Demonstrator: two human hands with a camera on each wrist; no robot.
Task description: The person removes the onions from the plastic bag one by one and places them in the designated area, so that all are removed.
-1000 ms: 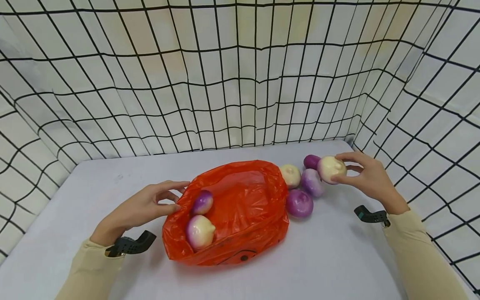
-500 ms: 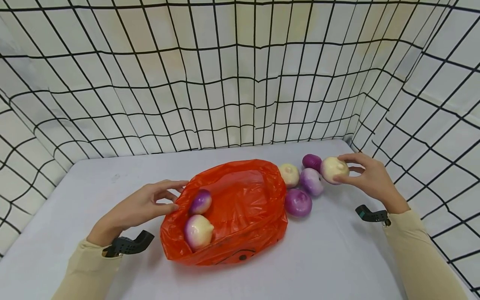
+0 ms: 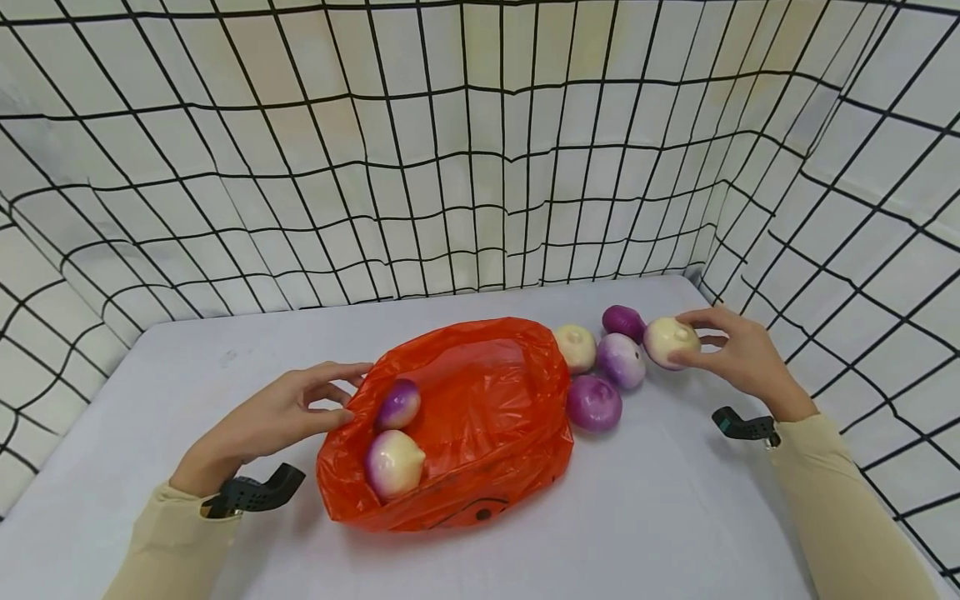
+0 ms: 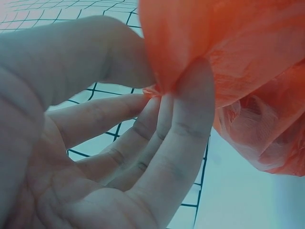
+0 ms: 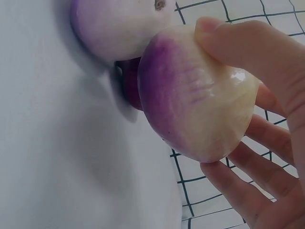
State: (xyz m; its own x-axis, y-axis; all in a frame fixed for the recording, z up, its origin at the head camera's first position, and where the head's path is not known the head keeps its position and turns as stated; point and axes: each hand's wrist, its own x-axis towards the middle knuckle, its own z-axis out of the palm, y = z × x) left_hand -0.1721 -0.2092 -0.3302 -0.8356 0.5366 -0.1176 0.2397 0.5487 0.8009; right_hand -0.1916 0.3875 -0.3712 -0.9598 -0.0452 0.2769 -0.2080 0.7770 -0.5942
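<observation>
With its thumb and fingertips, my left hand (image 3: 281,421) pinches the left rim of a red plastic bag (image 3: 487,417). The left wrist view shows the bag's thin edge between those fingers (image 4: 195,95). Inside the bag, at its left, lie a small purple onion (image 3: 399,403) and a larger purple-and-white onion (image 3: 393,465). To the right of the bag, my right hand (image 3: 738,354) grips a pale onion (image 3: 671,342) between thumb and fingers. The right wrist view shows this onion (image 5: 190,105) purple on one side, above the table.
Beside the bag sit a pale onion (image 3: 576,348), a purple-white onion (image 3: 621,362), a round purple onion (image 3: 595,404) and a small dark purple onion (image 3: 623,322). Black netting (image 3: 465,158) over white walls rises behind the white table (image 3: 637,517) and at both sides.
The right hand and its pale onion have shifted slightly right, away from the neighbouring onions. The left hand keeps its hold on the bag; the whole view has drifted a little.
</observation>
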